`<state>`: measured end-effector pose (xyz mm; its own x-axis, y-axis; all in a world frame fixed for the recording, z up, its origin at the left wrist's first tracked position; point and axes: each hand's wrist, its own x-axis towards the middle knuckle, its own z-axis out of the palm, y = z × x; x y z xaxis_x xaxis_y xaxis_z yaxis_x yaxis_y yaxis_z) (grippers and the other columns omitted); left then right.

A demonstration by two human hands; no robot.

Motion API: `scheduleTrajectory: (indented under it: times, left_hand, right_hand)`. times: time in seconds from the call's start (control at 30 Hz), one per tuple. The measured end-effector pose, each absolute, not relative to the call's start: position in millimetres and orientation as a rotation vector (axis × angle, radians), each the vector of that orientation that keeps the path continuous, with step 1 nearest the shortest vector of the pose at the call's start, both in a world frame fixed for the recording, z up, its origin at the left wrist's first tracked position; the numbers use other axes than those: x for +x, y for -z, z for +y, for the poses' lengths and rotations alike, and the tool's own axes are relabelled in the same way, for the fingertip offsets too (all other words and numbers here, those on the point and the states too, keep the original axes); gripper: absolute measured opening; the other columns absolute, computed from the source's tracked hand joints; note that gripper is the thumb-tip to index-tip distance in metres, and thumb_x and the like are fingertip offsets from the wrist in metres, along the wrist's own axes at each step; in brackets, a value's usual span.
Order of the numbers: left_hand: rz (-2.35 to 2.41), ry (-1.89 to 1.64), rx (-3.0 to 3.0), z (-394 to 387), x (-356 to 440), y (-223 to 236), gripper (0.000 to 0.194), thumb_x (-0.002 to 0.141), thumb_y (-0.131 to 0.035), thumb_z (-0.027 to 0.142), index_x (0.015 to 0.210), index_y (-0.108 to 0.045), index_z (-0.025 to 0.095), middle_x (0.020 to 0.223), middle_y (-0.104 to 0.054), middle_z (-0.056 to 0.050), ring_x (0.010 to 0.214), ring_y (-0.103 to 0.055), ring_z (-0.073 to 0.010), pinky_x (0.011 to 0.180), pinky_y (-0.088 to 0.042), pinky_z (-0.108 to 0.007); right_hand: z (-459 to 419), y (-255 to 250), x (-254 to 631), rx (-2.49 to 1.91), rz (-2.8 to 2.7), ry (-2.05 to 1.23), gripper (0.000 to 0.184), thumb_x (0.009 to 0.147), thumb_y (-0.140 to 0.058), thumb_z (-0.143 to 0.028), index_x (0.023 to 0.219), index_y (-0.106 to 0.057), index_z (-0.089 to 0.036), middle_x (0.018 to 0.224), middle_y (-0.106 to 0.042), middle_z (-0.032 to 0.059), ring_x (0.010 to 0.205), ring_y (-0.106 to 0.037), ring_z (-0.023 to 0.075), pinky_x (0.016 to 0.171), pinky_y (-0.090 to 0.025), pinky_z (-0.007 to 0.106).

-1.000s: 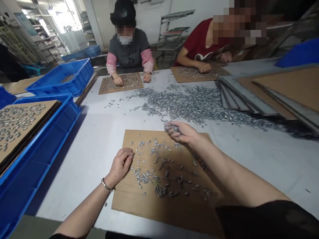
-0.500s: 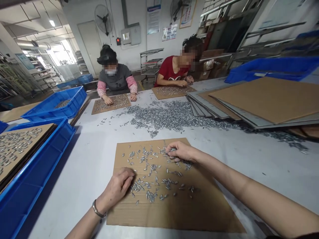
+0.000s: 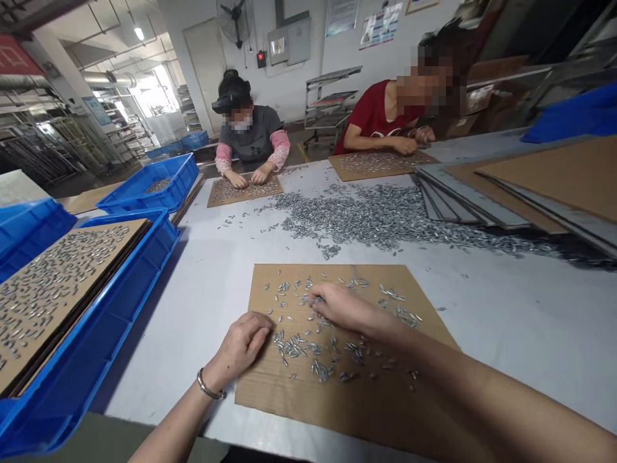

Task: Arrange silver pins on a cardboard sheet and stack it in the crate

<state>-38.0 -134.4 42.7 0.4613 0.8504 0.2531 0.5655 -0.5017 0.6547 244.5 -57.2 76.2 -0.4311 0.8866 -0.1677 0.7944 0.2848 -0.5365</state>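
Observation:
A brown cardboard sheet [image 3: 347, 408] lies on the white table before me, with small silvery, spindle-shaped metal pieces [image 3: 321, 370] scattered and clumped over it. At the sheet's left edge rests my left hand [image 3: 248, 341], its fingers curled together and their tips near the pieces; whether it holds anything is hidden. Over the upper middle of the sheet, my right hand [image 3: 340, 305] reaches down with thumb and fingers pinched among the pieces. Its fingertips are partly covered, so what is between them cannot be made out. My right forearm passes above the sheet's right side.
A large heap of the same pieces [image 3: 357, 215] lies beyond my sheet. Stacked boards [image 3: 544, 186] stand at right. On the left, a blue crate [image 3: 120, 308] carries a piece-covered cardboard stack. Two co-workers [image 3: 253, 138] sit opposite, hands at their own sheets.
My right hand has moved left across the sheet, uncovering pieces at its upper right. My left hand stays by the left edge. The view has shifted, and one co-worker's hands have come closer together.

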Motion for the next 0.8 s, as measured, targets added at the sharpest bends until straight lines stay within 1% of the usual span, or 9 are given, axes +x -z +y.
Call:
scheduleTrajectory:
  times: [0.2,0.37,0.47,0.53,0.6,0.67,0.73,0.8]
  left_hand:
    - [1.219,-0.782,2.166,-144,-49,-42,0.025,0.108,-0.045,0.028,0.112,-0.069,0.022,0.11,-0.073,-0.008,0.104,-0.068,-0.0188,0.096,-0.056,-0.037]
    - [1.311,-0.756,2.113,-159,-51,-36,0.023,0.107,-0.045,0.024,0.111,-0.067,0.021,0.113,-0.072,-0.008,0.104,-0.069,-0.0192,0.095,-0.056,-0.037]
    - [1.374,-0.725,2.088,-171,-50,-31,0.024,0.106,-0.043,0.021,0.111,-0.066,0.022,0.113,-0.071,-0.008,0.103,-0.069,-0.0189,0.094,-0.057,-0.036]
    - [1.372,-0.712,2.093,-180,-48,-28,0.023,0.106,-0.044,0.021,0.114,-0.065,0.022,0.114,-0.071,-0.008,0.105,-0.069,-0.0187,0.095,-0.057,-0.035]
    - [1.346,-0.721,2.126,-187,-45,-27,0.022,0.106,-0.045,0.02,0.118,-0.064,0.023,0.117,-0.07,-0.008,0.108,-0.068,-0.0186,0.097,-0.057,-0.035]
    - [1.309,-0.749,2.189,-190,-39,-27,0.022,0.106,-0.046,0.019,0.121,-0.063,0.023,0.119,-0.069,-0.008,0.111,-0.067,-0.0191,0.099,-0.057,-0.036]
    - [1.269,-0.767,2.276,-188,-32,-27,0.024,0.106,-0.047,0.017,0.124,-0.062,0.023,0.122,-0.068,-0.009,0.115,-0.064,-0.0203,0.101,-0.056,-0.037]
    - [1.242,-0.754,2.371,-183,-23,-28,0.026,0.105,-0.048,0.016,0.127,-0.061,0.022,0.125,-0.067,-0.011,0.117,-0.062,-0.022,0.101,-0.055,-0.04]
  right_hand:
    - [-58,-72,186,-1.412,-2.514,-0.857,0.022,0.086,-0.06,-0.006,0.09,-0.077,-0.019,0.095,-0.079,0.0069,0.091,-0.069,0.0196,0.075,-0.043,0.024]
    - [-91,-54,158,-1.272,-2.544,-0.935,0.023,0.088,-0.059,-0.008,0.095,-0.077,-0.02,0.1,-0.078,0.0064,0.096,-0.068,0.0196,0.083,-0.045,0.027]
    - [-122,-40,156,-1.042,-2.613,-0.948,0.024,0.088,-0.056,-0.006,0.092,-0.076,-0.02,0.098,-0.077,0.0052,0.097,-0.067,0.019,0.087,-0.046,0.027]
    - [-144,-33,165,-0.916,-2.667,-0.916,0.025,0.088,-0.054,-0.005,0.092,-0.074,-0.019,0.099,-0.076,0.006,0.095,-0.067,0.0193,0.086,-0.048,0.028]
    - [-163,-27,183,-0.883,-2.699,-0.867,0.025,0.089,-0.052,-0.005,0.094,-0.073,-0.019,0.103,-0.075,0.0067,0.095,-0.066,0.0204,0.085,-0.051,0.029]
    - [-177,-22,211,-0.895,-2.688,-0.796,0.026,0.089,-0.051,-0.004,0.095,-0.072,-0.02,0.111,-0.074,0.0076,0.102,-0.066,0.022,0.087,-0.054,0.031]
    - [-186,-15,245,-0.952,-2.658,-0.673,0.033,0.087,-0.048,0.0,0.093,-0.072,-0.021,0.119,-0.073,0.0084,0.109,-0.065,0.0225,0.091,-0.056,0.031]
    - [-192,-6,280,-1.081,-2.614,-0.484,0.045,0.083,-0.043,0.005,0.098,-0.075,-0.023,0.123,-0.074,0.0083,0.109,-0.067,0.0226,0.091,-0.058,0.032]
